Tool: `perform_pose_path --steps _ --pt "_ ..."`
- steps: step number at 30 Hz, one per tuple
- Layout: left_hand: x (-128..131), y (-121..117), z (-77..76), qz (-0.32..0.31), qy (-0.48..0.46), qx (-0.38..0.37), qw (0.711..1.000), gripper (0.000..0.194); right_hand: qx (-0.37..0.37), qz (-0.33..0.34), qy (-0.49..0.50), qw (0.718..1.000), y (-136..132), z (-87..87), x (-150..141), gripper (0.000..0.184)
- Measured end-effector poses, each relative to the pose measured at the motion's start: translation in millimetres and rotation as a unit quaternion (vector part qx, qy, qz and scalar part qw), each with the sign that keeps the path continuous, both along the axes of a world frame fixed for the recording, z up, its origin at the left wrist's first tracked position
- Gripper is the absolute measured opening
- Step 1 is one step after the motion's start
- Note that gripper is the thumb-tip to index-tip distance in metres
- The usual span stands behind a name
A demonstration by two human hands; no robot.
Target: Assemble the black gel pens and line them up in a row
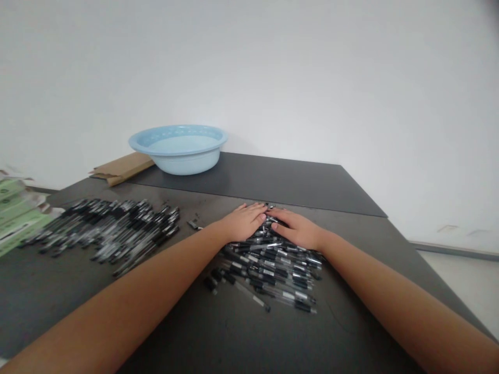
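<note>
A heap of clear-barrelled pens with black caps and grips (273, 270) lies in front of me on the dark table. On the far end of this heap, my left hand (245, 222) rests palm down with its fingers stretched out. My right hand (296, 228) lies flat beside it, thumb apart from the fingers, and the fingertips of both hands nearly meet. Pens show between and below the two hands; those beneath the palms are hidden. Neither hand is wrapped around a pen.
To the left lies a second pile of similar pens (117, 226), partly next to green printed boxes (19, 218). A light blue basin (187, 158) stands at the back, beside a flattened brown cardboard piece (125, 166). The dark table (312, 182) meets a white wall.
</note>
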State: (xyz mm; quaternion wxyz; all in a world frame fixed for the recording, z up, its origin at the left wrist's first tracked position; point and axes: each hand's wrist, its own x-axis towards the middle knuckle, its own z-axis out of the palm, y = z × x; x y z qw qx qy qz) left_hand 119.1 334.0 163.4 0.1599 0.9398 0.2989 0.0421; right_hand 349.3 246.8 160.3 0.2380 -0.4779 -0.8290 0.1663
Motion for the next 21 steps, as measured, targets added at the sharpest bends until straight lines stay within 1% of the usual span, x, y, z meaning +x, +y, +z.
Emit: perform_pose_path --steps 2,4,5,7,8,9,10,12,13,14,15,17,19,21 --pt "6 -4 7.7 -0.004 -0.009 0.005 1.000 0.061 -0.004 -0.010 0.002 1.000 -7 4.6 4 0.055" --pt "4 -13 23.0 0.003 -0.028 0.017 0.999 0.061 -0.006 -0.031 0.007 0.999 -19 10.7 7 0.059" --pt "-3 -21 32.4 0.012 -0.044 0.029 0.999 0.062 -0.008 -0.044 0.008 0.999 -28 13.8 9 0.061" --pt "-28 -44 50.1 0.039 -0.080 0.057 0.994 0.062 -0.016 -0.064 0.001 0.998 -57 18.9 8 0.067" --pt "-45 -59 56.1 0.040 -0.095 0.076 0.992 0.062 -0.027 -0.063 -0.020 0.997 -75 20.2 6 0.073" --pt "-63 -76 59.0 0.019 -0.083 0.083 0.993 0.061 -0.038 -0.054 -0.043 0.997 -94 20.4 4 0.081" --pt "-81 -92 58.4 -0.007 -0.054 0.085 0.995 0.062 -0.040 -0.052 -0.065 0.996 -113 19.6 0 0.092" --pt "-112 -119 48.1 -0.029 -0.003 0.090 0.995 0.076 -0.034 -0.051 -0.107 0.992 -145 15.8 -10 0.110" --pt "-122 -128 40.5 -0.032 0.018 0.090 0.995 0.082 -0.027 -0.050 -0.124 0.991 -156 13.8 -15 0.114" --pt "-128 -133 32.6 -0.031 0.032 0.091 0.995 0.088 -0.019 -0.052 -0.137 0.989 -163 12.1 -20 0.112" --pt "-129 -135 25.6 -0.030 0.040 0.091 0.995 0.090 -0.012 -0.053 -0.146 0.988 -167 11.1 -23 0.108" --pt "-123 -133 16.5 -0.030 0.042 0.091 0.995 0.089 -0.002 -0.056 -0.154 0.987 -166 10.7 -28 0.096" --pt "-109 -125 13.5 -0.029 0.035 0.093 0.995 0.085 0.002 -0.057 -0.154 0.986 -160 11.4 -28 0.087" --pt "-94 -116 13.5 -0.029 0.032 0.095 0.995 0.085 0.005 -0.059 -0.149 0.987 -152 11.7 -26 0.082"
